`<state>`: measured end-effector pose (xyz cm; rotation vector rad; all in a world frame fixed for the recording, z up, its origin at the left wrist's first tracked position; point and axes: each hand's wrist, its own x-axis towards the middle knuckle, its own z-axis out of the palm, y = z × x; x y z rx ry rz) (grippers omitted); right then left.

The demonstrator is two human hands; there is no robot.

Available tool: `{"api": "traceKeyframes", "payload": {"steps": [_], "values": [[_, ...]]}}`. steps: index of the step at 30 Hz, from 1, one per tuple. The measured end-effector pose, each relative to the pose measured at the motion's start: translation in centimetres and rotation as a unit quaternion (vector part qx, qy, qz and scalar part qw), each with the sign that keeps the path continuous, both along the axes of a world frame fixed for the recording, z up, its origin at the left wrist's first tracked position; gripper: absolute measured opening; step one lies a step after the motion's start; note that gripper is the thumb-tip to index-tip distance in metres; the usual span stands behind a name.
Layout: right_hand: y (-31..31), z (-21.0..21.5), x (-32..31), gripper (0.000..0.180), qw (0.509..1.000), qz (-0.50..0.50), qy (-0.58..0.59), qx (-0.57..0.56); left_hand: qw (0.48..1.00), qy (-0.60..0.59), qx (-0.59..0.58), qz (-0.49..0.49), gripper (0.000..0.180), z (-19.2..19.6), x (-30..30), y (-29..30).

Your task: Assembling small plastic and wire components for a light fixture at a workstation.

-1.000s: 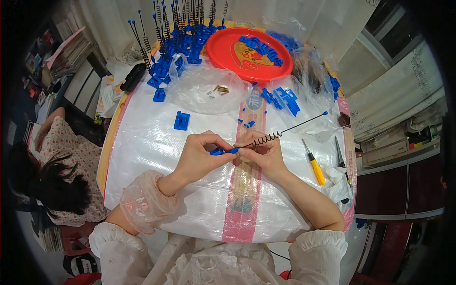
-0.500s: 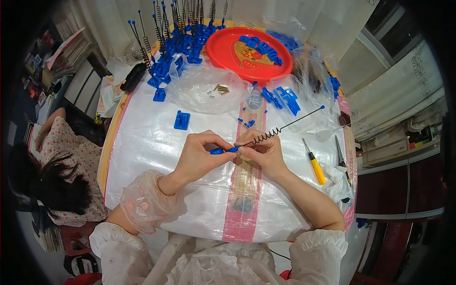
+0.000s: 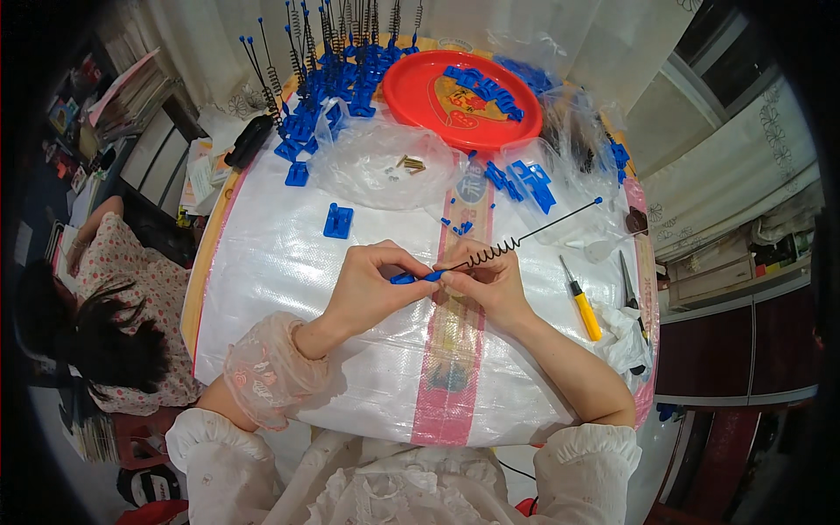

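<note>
My left hand pinches a small blue plastic piece at the middle of the table. My right hand grips the near end of a black wire with a coiled spring section; the wire runs up and right to a blue tip. The blue piece and the wire's end meet between my fingertips, which hide the joint. Both hands hover just above the white woven table cover.
A red round tray with blue pieces lies at the back. Finished blue bases with upright spring wires crowd the back left. A clear bag holds screws. A yellow-handled screwdriver and scissors lie right. A person sits at left.
</note>
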<state>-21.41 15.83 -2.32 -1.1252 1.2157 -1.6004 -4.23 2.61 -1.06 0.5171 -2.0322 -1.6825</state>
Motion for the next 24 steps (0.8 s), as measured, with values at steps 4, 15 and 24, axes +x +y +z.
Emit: {"api": "traceKeyframes", "payload": {"steps": [4, 15, 24], "values": [[0.02, 0.2, 0.0, 0.01, 1.0, 0.006, -0.002, 0.0, 1.0, 0.007, 0.002, 0.002, 0.016, 0.05, 0.05, 0.08], [0.14, 0.44, 0.17, 0.009, 1.0, 0.009, -0.014, 0.008, 1.0, 0.007, -0.004, 0.0, 0.016, -0.03, -0.02, 0.03], [-0.05, -0.38, -0.06, 0.012, 1.0, 0.003, -0.011, -0.001, 1.0, 0.017, 0.014, 0.001, 0.017, -0.42, -0.13, -0.05]]}}
